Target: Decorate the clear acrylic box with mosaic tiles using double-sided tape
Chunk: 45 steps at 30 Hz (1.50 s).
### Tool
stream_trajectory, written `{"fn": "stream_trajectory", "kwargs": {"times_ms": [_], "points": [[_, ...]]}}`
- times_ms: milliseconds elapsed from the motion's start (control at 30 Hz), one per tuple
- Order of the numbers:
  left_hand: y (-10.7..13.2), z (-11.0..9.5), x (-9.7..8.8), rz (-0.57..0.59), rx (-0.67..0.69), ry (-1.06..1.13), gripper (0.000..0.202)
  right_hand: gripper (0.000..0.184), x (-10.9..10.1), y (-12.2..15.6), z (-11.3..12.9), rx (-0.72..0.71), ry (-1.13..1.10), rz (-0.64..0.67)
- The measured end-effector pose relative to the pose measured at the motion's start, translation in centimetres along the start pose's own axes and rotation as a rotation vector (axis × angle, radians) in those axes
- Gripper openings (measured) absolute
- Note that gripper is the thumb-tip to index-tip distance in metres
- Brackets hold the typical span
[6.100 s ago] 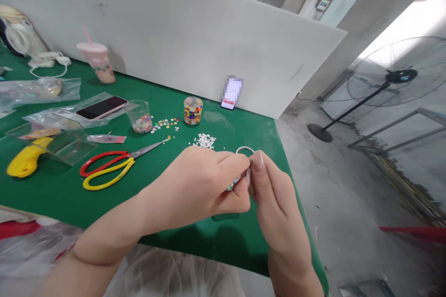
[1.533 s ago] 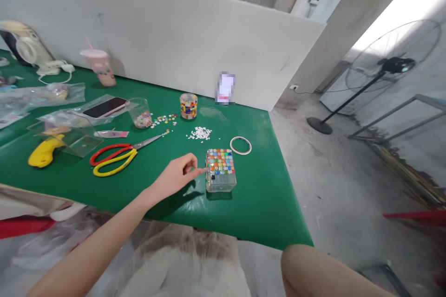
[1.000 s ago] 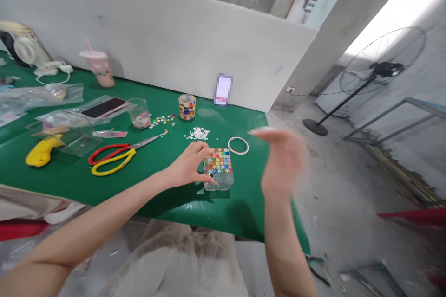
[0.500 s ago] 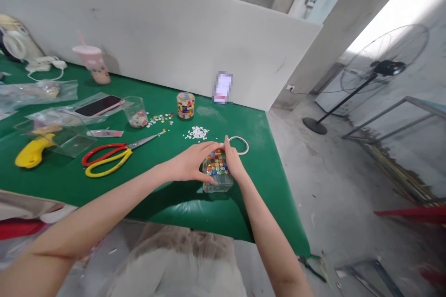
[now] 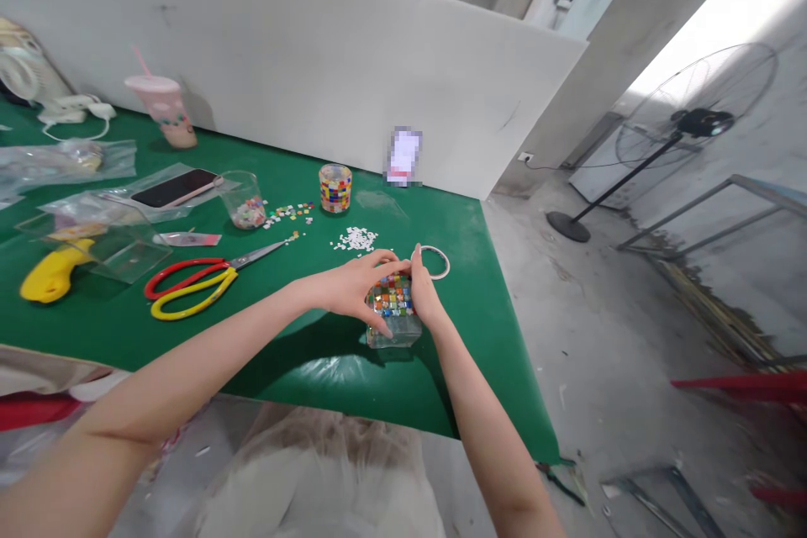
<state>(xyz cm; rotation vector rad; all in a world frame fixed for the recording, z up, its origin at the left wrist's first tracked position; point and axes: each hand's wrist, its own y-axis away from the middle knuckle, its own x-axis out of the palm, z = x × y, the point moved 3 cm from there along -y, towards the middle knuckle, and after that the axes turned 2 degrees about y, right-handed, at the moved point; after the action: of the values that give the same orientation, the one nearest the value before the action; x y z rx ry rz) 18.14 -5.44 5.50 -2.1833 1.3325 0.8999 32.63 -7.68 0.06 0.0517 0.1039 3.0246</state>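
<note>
A clear square-sided container (image 5: 392,301) partly covered with colourful mosaic tiles lies near the front of the green table, its bare clear end towards me. My left hand (image 5: 354,284) curves round its left side, thumb along the near part and fingers over the far end. Against the right side presses my right hand (image 5: 424,296), fingers together and pointing away. Both hands grip the container between them; the fingertips at the far end are partly hidden. Just beyond my right hand is a white ring (image 5: 446,263), perhaps a tape roll. Small white tiles (image 5: 356,239) lie in a pile ahead.
A round mosaic jar (image 5: 335,190) stands farther back. To the left are red-and-yellow-handled scissors (image 5: 189,289), a plastic cup of tiles (image 5: 245,203), a phone (image 5: 176,187), a yellow tool (image 5: 56,271) and a pink drink cup (image 5: 162,109). A white partition (image 5: 283,67) borders the table.
The fingers of my left hand have shifted slightly at the container's far end and are more bent. My right hand and the container stay almost in place.
</note>
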Motion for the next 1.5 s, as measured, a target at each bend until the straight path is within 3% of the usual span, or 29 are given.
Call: {"fn": "stream_trajectory", "kwargs": {"times_ms": [100,233,433,600,700,800,867,967,1033,1200,1333,1500], "points": [[0.2,0.5,-0.3,-0.044,0.000,0.116,0.086,0.078,0.1,-0.1,-0.3,0.007,-0.018,-0.037],[1.1,1.1,-0.5,-0.217,-0.055,0.185,0.055,0.079,0.2,-0.3,-0.6,-0.012,-0.024,-0.081],[2.5,0.6,1.7,-0.195,-0.051,0.184,0.070,0.070,0.1,-0.2,-0.7,-0.062,-0.011,-0.105],[2.6,0.9,2.1,-0.302,-0.120,0.130,0.076,0.065,0.5,0.3,-0.3,-0.075,-0.019,-0.094],[2.6,3.0,0.0,-0.467,-0.252,0.042,0.046,0.066,0.8,0.6,-0.4,-0.064,-0.021,-0.099],[3.4,7.1,-3.8,-0.652,-0.512,-0.114,0.041,0.067,1.1,0.9,-0.8,-0.059,-0.015,-0.113],[4.1,10.0,-6.5,-0.683,-0.663,-0.234,0.033,0.067,1.1,0.9,-1.0,-0.066,-0.005,-0.125],[4.6,13.4,-9.4,-0.592,-0.784,-0.368,0.032,0.067,0.6,0.6,-1.3,-0.079,0.014,-0.152],[4.2,14.7,-10.2,-0.494,-0.818,-0.438,0.032,0.067,-0.2,0.3,-1.6,-0.087,0.026,-0.180],[1.4,16.1,-9.9,-0.309,-0.840,-0.578,0.034,0.069,-2.9,-0.5,-2.4,-0.098,0.055,-0.290],[-0.4,16.6,-9.2,-0.228,-0.861,-0.648,0.034,0.069,-4.2,-0.7,-2.6,-0.091,0.071,-0.359],[-0.7,16.9,-9.1,-0.175,-0.887,-0.674,0.034,0.065,-4.7,-0.9,-2.2,-0.106,0.129,-0.388]]}}
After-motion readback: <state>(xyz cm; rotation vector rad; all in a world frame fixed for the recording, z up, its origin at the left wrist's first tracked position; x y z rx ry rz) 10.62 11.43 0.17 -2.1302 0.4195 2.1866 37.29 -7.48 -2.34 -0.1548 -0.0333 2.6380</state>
